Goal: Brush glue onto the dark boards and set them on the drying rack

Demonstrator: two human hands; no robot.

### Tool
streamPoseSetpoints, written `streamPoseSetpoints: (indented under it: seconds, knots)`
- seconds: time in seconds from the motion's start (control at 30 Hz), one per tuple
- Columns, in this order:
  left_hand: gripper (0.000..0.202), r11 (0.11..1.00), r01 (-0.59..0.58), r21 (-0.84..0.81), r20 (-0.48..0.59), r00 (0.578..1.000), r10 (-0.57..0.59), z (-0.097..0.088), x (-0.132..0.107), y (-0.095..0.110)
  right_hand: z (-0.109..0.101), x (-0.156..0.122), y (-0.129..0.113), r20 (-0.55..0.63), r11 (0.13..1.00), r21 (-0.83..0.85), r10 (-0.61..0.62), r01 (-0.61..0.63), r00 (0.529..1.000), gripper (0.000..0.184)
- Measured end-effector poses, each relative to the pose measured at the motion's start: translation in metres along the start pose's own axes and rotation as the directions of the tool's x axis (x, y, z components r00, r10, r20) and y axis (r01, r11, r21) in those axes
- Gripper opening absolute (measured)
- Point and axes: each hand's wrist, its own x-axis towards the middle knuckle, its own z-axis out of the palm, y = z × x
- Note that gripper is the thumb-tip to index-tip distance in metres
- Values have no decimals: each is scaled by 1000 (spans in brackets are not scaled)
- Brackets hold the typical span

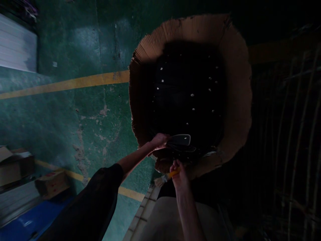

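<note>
My left hand [160,140] reaches over the near edge of a large cardboard box [237,110] and is closed on a bunch of dark flat pieces [178,140]. One piece shows a pale rim, a rounded end and a small bright hole; what the pieces are I cannot tell. Closer to my body, my right hand [178,172] grips the yellow-orange handle of a brush [165,178], its pale bristles pointing left. Inside the box it is very dark, with several small bright spots on dark contents that I cannot make out.
The green floor [105,110] is worn and crossed by a yellow line [97,79]. Small cardboard cartons [52,184] stand at the lower left beside a blue surface [37,217]. A white panel [17,43] is at the upper left. Thin rods or wires [296,134] line the dark right side.
</note>
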Motion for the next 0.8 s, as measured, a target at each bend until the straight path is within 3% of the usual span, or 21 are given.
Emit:
streamPoseSetpoints:
  seconds: [0.13,0.3,0.53,0.63,0.8]
  knots:
    - [36,999,1,-41,16,1000,0,-1,1,-5,11,47,35,-86,997,50,71,-67,994,24]
    - [48,990,-18,-142,118,992,35,-1,5,-13,14,71,46,-141,988,135,88,-69,986,21]
    - [49,926,121,-357,235,971,-36,-12,16,-30,37,67,38,3,983,173,54,-54,999,20]
    - [47,870,116,-478,251,968,9,-22,29,-38,47,67,25,51,983,181,12,-22,999,24]
    - [45,917,93,-388,164,986,-30,-23,46,-34,51,71,5,85,980,197,-23,6,996,27]
